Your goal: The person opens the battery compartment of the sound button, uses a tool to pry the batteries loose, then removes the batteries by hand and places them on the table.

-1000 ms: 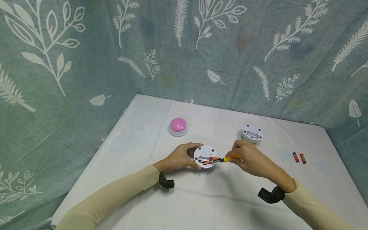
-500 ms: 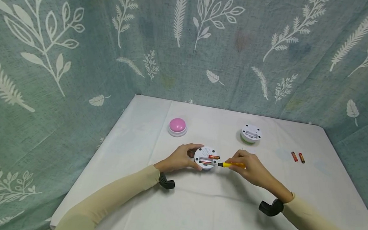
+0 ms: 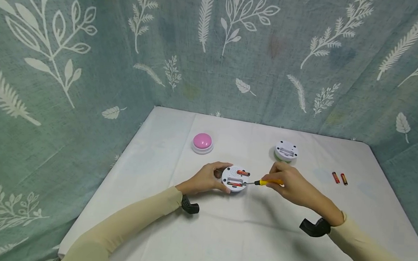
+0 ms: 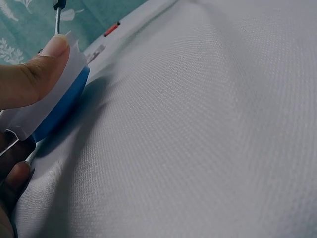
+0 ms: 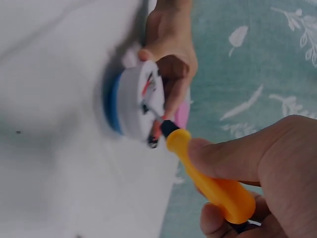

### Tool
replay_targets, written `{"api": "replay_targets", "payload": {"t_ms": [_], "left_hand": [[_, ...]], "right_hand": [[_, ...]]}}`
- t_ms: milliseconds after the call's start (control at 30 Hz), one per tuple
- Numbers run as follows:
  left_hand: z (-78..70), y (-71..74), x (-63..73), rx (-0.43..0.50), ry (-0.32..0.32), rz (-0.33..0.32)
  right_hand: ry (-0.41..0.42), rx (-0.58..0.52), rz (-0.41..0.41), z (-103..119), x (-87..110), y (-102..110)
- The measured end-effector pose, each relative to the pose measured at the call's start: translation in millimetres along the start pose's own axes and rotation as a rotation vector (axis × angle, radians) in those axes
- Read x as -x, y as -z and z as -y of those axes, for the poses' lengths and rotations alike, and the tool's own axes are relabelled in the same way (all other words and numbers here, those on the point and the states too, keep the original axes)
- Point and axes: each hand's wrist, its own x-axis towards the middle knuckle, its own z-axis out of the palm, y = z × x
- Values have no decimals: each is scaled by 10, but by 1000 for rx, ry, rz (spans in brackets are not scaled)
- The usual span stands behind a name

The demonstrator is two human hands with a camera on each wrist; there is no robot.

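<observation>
My left hand [image 3: 207,179] grips the rim of a round white push button [image 3: 232,171], which sits upside down with its blue dome [image 4: 64,106] against the cloth. In the head view, one red battery [image 3: 234,184] lies in the lower slot of its battery compartment. Another red battery [image 3: 243,173] rests loose across the button's back, above that compartment. My right hand [image 3: 291,184] pinches the yellow handle of a screwdriver [image 5: 213,186]. The screwdriver's tip is right at the compartment's right end, by the slotted battery.
Behind my left hand stands a pink-topped button [image 3: 202,141]. Another upturned white button [image 3: 286,151] with a bare compartment sits behind my right hand. Two red batteries [image 3: 340,178] lie at the right of the white cloth [image 3: 205,238]. A patterned curtain [image 3: 210,80] hangs behind.
One battery has come up out of its slot and now lies loose on the button's back. The screwdriver has shifted to the remaining battery's end; my left hand keeps its grip.
</observation>
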Motion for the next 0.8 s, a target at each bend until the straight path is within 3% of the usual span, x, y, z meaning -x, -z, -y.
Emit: {"api": "replay_targets", "payload": {"t_ms": [233, 433, 800], "left_hand": [[-5, 4, 13, 48, -10, 13], [-21, 9, 20, 12, -9, -4], [-42, -4, 1, 3, -13, -7]], "right_hand": [[17, 6, 11, 97, -103, 72], [52, 12, 63, 128, -163, 91], [108, 162, 146, 262, -303, 132]]}}
